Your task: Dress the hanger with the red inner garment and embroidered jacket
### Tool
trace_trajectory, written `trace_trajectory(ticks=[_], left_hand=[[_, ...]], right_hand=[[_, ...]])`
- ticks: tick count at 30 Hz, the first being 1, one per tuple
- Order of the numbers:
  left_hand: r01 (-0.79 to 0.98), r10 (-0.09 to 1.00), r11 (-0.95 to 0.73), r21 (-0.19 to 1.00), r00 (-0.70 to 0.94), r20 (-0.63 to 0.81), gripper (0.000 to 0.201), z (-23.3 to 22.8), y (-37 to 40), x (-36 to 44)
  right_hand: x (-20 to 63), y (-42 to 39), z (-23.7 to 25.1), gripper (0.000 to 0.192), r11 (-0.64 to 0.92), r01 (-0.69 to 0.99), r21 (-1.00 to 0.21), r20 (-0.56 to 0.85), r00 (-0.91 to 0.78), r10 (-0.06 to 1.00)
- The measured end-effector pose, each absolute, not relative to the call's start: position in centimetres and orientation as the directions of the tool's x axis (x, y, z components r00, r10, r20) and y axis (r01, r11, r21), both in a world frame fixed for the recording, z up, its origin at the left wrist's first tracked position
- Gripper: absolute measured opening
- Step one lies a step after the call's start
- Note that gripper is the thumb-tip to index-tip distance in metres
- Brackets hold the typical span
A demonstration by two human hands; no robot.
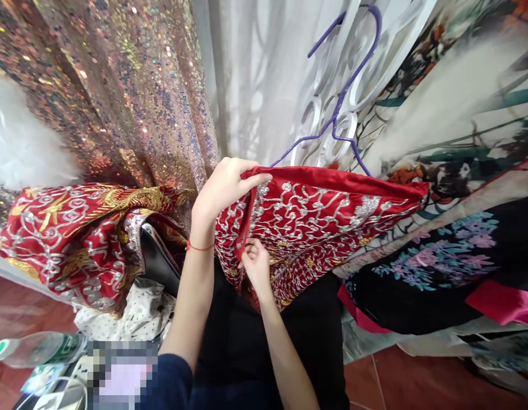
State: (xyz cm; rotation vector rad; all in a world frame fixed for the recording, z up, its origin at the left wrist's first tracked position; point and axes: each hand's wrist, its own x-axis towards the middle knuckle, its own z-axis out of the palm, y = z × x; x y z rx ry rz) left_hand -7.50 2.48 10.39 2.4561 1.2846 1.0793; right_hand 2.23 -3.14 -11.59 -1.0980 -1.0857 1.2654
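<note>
- Red embroidered skirt [319, 219]: hanging below and right of the left grip, its lower end partly hidden by the right forearm.
- Purple hanger [334, 121]: bottom concealed behind the satin waistband [332, 179].
- Left hand [229, 183]: grip closed, thumb and fingers pinching the waistband's corner.
- Right hand [257, 263]: grip closed, fingertips pinching a narrow red strip [248, 219], its lower end hard to make out.

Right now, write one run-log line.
left hand: gripping red silver-embroidered cloth; right hand: pinching cloth lower; purple hooked hanger: behind cloth
</note>
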Motion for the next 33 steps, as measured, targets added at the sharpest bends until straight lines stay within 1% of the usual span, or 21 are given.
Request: trace_trajectory(ticks=[2,5,9,11,15,19,21,27,33], left_hand=[[0.641,0.778,-0.61,0.466,0.37,0.508,0.029,10.4,2.5,-7.5],[0.639,0.791,-0.597,0.486,0.37,0.487,0.031,10.5,2.5,-7.5],[0.633,0.795,-0.592,0.498,0.359,0.489,0.032,10.5,2.4,-7.3],[0.632,0.795,-0.592,0.5,0.358,0.49,0.032,10.4,2.3,-7.3],[0.626,0.793,-0.596,0.504,0.357,0.494,0.033,10.2,2.4,-7.2],[0.624,0.786,-0.606,0.494,0.37,0.496,0.035,10.1,2.6,-7.2],[0.626,0.788,-0.603,0.494,0.37,0.492,0.035,10.1,2.7,-7.2],[0.608,0.79,-0.602,0.517,0.363,0.493,0.034,9.9,2.7,-7.1],[0.598,0.801,-0.592,0.541,0.362,0.477,0.035,9.5,2.8,-6.9]], right_hand=[[1.9,-3.2,-11.9,0.035,0.012,-0.065,-0.998,0.008,0.067,0.998],[1.5,-3.0,-12.0,0.03,0.041,0.005,-0.999,0.042,0.139,0.989],[1.4,-2.9,-12.0,0.023,0.075,0.005,-0.997,0.075,0.137,0.988],[1.5,-3.0,-11.8,0.02,0.069,-0.025,-0.997,0.065,0.12,0.991],[2.1,-3.4,-11.2,0.023,0.041,-0.058,-0.997,0.038,0.067,0.997],[2.6,-3.5,-10.6,0.025,0.119,-0.028,-0.992,0.115,0.128,0.985],[2.8,-3.6,-10.4,0.025,0.115,-0.074,-0.991,0.104,0.137,0.985],[2.6,-3.7,-9.8,0.026,0.001,-0.295,-0.955,-0.029,0.097,0.995],[2.3,-4.0,-9.2,0.024,-0.004,-0.44,-0.898,-0.078,0.152,0.985]])
